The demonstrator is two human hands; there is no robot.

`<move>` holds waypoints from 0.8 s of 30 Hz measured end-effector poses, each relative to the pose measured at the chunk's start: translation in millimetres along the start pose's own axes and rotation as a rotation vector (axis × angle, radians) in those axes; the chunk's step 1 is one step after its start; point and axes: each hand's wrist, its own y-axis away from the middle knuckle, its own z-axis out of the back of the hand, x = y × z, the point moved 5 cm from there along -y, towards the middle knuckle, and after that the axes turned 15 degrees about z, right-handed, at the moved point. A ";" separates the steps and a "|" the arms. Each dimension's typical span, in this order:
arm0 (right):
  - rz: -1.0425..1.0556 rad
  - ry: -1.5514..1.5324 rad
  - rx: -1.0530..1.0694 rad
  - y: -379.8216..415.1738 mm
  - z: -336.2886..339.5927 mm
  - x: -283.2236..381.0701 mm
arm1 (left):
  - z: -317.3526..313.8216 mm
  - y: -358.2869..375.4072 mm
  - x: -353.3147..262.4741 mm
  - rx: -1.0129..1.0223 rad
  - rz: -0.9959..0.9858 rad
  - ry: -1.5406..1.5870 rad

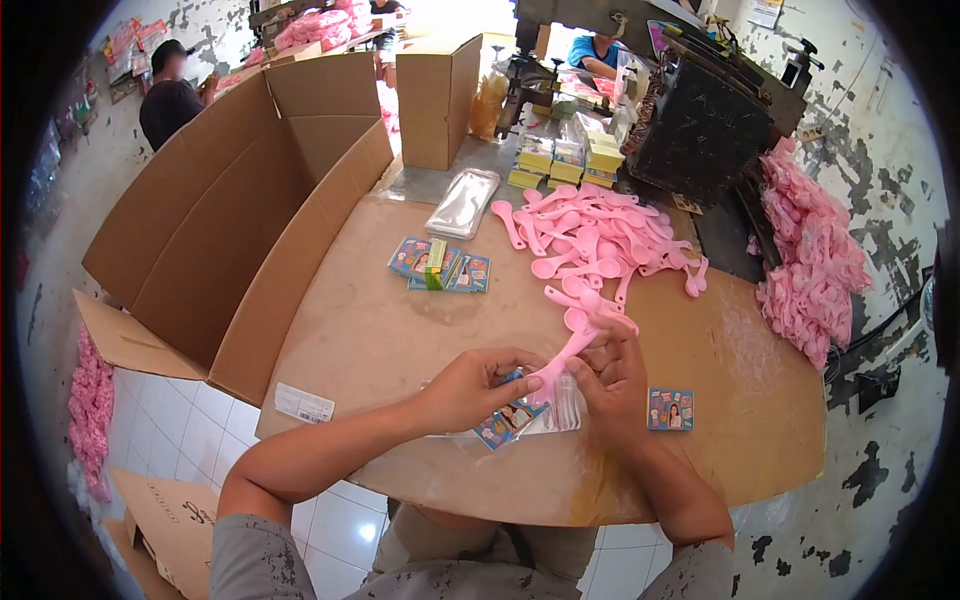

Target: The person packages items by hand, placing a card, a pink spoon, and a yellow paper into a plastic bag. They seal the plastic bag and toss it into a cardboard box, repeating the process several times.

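My left hand (492,384) is closed on a clear plastic bag with a blue printed card (512,424) showing at it. Its thumb presses at the lower end of a pink measuring spoon (572,348), which slants over the bag's mouth. My right hand (612,378) grips that spoon from the other side, its fingers bent around the upper part. Beneath both hands lie flat clear bags (566,412) on the table. A single printed card (670,409) rests to the right of my right hand. Just beyond my fingers, a heap of pink spoons (600,235) spreads across the table.
Left of the cardboard-covered table (350,330) stands a large open carton (300,260). Card bundles (440,268) and a stack of clear bags (463,203) lie ahead. Bagged pink items (810,250) pile at right, beside a dark machine (700,130). A person (172,95) is at far left.
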 end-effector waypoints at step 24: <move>0.267 0.258 0.681 -22.8 -4.2 38.3 | -10.5 8.8 -8.7 0.324 -0.032 0.109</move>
